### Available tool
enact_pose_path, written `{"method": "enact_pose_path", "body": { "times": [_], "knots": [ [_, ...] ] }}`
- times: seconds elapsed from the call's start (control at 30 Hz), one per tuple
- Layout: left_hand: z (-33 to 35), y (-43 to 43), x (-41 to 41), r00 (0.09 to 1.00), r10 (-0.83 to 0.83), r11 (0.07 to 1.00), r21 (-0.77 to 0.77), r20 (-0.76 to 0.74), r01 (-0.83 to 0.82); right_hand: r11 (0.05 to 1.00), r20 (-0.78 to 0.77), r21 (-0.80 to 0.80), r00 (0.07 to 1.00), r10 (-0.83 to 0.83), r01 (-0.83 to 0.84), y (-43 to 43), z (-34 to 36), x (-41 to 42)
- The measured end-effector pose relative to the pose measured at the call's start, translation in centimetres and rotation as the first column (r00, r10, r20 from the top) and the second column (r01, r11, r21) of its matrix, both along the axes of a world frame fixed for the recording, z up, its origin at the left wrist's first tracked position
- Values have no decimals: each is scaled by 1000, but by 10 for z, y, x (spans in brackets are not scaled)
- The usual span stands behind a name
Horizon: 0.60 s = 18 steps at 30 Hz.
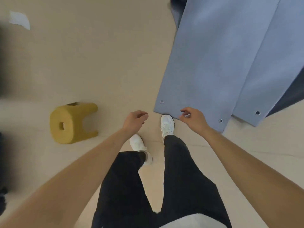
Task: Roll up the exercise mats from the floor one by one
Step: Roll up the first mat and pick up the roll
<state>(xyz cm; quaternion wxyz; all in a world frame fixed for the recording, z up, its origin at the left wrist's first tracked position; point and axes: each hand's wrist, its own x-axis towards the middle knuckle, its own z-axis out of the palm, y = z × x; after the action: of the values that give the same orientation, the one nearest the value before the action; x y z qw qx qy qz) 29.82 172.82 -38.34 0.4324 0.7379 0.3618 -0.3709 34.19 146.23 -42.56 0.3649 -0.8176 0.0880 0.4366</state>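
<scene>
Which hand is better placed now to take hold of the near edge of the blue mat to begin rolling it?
Probably the right hand: it hangs over the near edge of the blue mat. The left hand is over bare floor beside it.

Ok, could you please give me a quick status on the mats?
Both hands empty, left, right. Nearest mat flat, unrolled. Right shoe at its edge; yellow stool well clear.

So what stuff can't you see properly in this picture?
Head view, the only one:
- Far ends of the two blue mats, the near mat and the second mat: cut off by the top edge.
- Dark shapes at the left edge: too blurred to name.
- White patch on the floor: blurred, unclear.
- Right hand touching the mat or hovering: cannot tell.
- Left shoe: partly hidden by the left forearm.
</scene>
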Motion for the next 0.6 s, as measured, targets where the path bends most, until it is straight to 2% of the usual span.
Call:
{"method": "enact_pose_path", "body": {
  "times": [0.13, 0.3, 0.47, 0.6],
  "knots": [
    [-109, 12, 37, 982, -182, 983, -1, -49, 182, 990, -34, -43, 990, -135, 133, 4, -84, -10],
    [-261, 10, 53, 909, -410, 912, -11, -76, 410, 962, -52, -106, 965, -258, 252, 8, -206, -36],
    [-411, 12, 41, 916, -388, 922, -22, -99, 388, 935, -45, -119, 939, -341, 334, 35, -346, -57],
    [-494, 16, 17, 932, -327, 942, 19, -155, 334, 939, -28, -125, 945, -327, 322, 54, -438, -74]
  ]
}}
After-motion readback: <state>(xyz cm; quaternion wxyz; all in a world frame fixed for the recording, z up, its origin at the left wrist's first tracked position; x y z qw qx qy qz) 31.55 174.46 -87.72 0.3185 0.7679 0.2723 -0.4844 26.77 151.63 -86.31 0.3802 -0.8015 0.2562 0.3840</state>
